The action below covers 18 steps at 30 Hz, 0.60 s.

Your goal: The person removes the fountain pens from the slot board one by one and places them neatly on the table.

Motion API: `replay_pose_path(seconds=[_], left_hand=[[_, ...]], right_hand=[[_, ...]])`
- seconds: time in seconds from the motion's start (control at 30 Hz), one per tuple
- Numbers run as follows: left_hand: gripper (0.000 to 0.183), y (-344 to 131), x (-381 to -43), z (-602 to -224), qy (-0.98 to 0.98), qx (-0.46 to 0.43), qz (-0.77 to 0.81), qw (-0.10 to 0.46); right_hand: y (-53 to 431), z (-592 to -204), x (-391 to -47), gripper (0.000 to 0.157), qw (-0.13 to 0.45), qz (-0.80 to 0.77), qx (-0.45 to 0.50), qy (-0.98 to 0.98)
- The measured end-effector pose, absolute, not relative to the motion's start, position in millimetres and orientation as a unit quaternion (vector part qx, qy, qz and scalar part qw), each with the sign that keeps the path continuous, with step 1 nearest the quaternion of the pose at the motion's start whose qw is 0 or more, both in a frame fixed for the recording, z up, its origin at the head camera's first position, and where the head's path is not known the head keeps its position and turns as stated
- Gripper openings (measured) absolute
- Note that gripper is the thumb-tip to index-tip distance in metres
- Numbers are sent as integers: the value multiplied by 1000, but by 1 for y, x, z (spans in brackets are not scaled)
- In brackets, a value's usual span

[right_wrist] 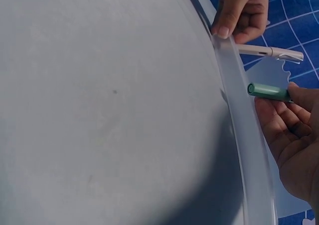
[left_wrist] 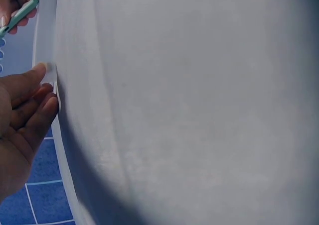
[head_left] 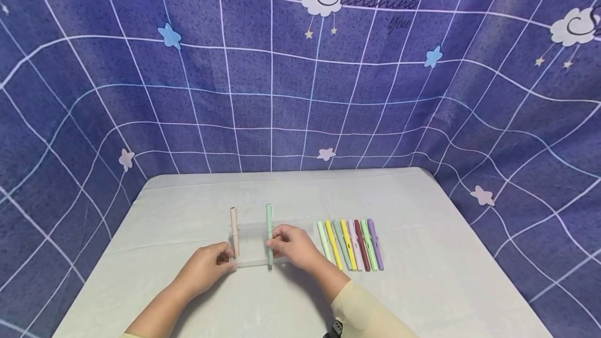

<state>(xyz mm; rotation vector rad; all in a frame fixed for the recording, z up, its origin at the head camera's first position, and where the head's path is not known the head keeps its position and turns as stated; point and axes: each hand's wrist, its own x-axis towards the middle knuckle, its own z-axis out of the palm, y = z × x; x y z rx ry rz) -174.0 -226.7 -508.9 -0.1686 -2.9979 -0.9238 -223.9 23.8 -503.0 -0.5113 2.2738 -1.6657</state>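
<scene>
A clear plastic pen rack (head_left: 253, 263) with a notched back edge lies on the table. My left hand (head_left: 206, 267) pinches its front left corner between thumb and fingers. A beige pen (head_left: 235, 228) lies across the rack's left end, close to that hand. My right hand (head_left: 296, 246) holds a green pen (head_left: 269, 218) between thumb and fingertips over the rack's middle. In the right wrist view the green pen's blunt end (right_wrist: 259, 89) is beside the rack's front wall (right_wrist: 244, 135); whether they touch I cannot tell.
To the right of the rack several pens (head_left: 359, 246) lie side by side in light green, yellow, lilac, dark red and purple. A pale cloth covers the table (head_left: 244, 306). Behind and on both sides hangs a blue grid-patterned curtain (head_left: 291, 113).
</scene>
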Motion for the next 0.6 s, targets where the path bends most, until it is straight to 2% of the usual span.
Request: replay_pose_path(seconds=[0.6], left_hand=[[20, -228, -173, -509, -954, -55, -296, 0]], right_hand=[[46, -506, -223, 14, 116, -563, -157, 803]])
